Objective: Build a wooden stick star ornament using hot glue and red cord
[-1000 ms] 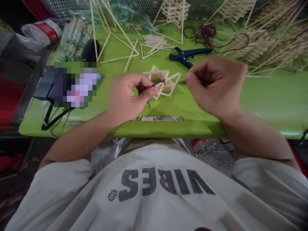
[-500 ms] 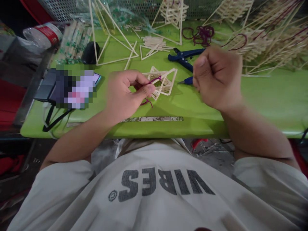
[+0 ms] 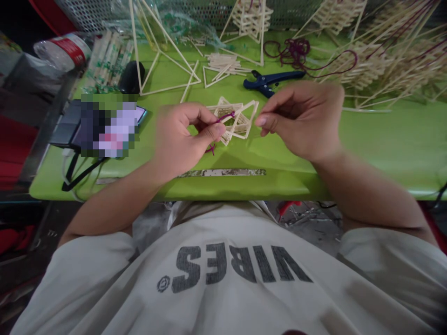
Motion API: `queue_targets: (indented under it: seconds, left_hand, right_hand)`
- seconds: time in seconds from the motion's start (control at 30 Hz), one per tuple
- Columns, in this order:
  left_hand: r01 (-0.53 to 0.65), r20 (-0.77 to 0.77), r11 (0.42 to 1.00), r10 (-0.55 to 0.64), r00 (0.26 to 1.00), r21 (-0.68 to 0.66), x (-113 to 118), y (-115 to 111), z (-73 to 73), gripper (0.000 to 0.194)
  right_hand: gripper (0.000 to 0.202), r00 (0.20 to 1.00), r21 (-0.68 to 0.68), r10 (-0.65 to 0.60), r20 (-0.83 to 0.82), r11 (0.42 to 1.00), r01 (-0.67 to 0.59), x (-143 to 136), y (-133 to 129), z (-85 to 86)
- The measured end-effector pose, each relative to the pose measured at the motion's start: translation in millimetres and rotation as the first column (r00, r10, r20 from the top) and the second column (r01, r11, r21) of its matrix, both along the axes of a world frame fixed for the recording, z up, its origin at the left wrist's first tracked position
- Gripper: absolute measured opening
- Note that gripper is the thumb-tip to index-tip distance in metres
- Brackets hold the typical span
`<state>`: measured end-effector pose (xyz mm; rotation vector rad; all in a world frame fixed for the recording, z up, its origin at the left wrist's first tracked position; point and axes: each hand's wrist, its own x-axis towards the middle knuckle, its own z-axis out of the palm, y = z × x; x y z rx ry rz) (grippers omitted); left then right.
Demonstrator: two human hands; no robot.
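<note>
Steadying seems in hand: the left hand point(image 3: 178, 139) pinches thin purple cord point(image 3: 225, 117) against the small pale wooden stick frame point(image 3: 240, 126) on the green tabletop point(image 3: 384, 149); the right hand point(image 3: 307, 125) bunches its fingers just beside, grip unclear; moving calls for gentleness

Pale matt wooden sticks point(image 3: 226, 63), glossy green tabletop point(image 3: 377, 153)

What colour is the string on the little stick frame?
The string is dark purple; it shows best in the head view.
</note>
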<state>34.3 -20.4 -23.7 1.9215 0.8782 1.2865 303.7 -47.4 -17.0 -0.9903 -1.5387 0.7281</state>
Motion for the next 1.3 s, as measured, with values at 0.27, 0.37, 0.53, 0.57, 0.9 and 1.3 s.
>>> queue_targets:
  seconds: [0.27, 0.37, 0.53, 0.57, 0.9, 1.3]
  left_hand:
    - [-0.024, -0.06, 0.999, 0.025, 0.998, 0.024, 1.5, -5.9, -4.0, 0.027]
    - [-0.012, -0.042, 0.997, 0.015, 0.999, 0.075, 1.6, -3.9, -6.6, 0.027]
    - [0.005, -0.064, 0.992, 0.003, 0.998, 0.126, 0.2, 2.2, -9.9, 0.03]
    - [0.016, -0.075, 0.992, -0.007, 0.997, 0.123, 0.0, 2.6, -10.3, 0.032]
    - [0.011, -0.035, 0.999, -0.009, 0.999, 0.041, 4.0, -0.5, -8.3, 0.029]
    - [-0.024, -0.041, 0.994, 0.02, 0.999, -0.103, 2.5, -4.5, -0.2, 0.028]
  right_hand:
    - [0.013, 0.99, 0.111, -0.07, 0.121, 0.992, 0.057, -3.5, -8.6, -5.8]
    - [0.017, 0.98, 0.094, -0.09, 0.178, 0.993, 0.074, -5.2, -10.0, -4.2]
    - [0.025, 0.954, 0.039, -0.116, 0.275, 0.993, 0.11, -4.7, -12.1, 3.8]
    - [0.027, 0.95, 0.04, -0.119, 0.29, 0.993, 0.113, -4.2, -12.4, 5.5]
    - [0.031, 0.958, 0.019, -0.113, 0.264, 0.994, 0.112, -5.3, -9.1, 6.7]
    - [0.035, 0.944, 0.083, -0.257, 0.209, 0.966, 0.245, 17.2, 4.3, 29.5]
